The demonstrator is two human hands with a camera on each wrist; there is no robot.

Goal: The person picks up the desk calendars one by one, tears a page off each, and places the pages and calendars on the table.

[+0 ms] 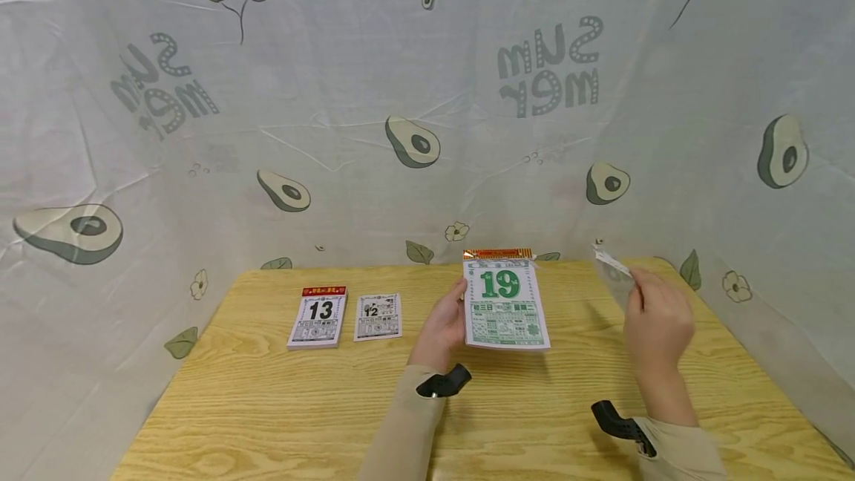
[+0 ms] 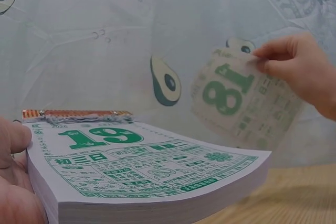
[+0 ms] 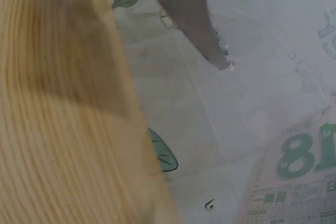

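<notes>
A thick tear-off calendar pad (image 1: 505,318) with a red and gold header shows a green 19 on top. My left hand (image 1: 444,324) grips the pad by its left edge, tilted up above the table. A loose calendar page (image 2: 231,95) with a green 18 hangs apart from the pad, to its right. My right hand (image 1: 660,321) pinches that page between thumb and fingers. Ragged paper remnants (image 2: 89,119) run along the pad's header. The right wrist view catches only part of the page (image 3: 302,169) and the pad's side (image 3: 184,11).
On the wooden table (image 1: 300,407), a smaller calendar pad (image 1: 318,318) showing 13 lies at the left. A single sheet (image 1: 378,318) marked 12 lies just right of it. A printed curtain (image 1: 347,58) hangs behind the table and along both sides.
</notes>
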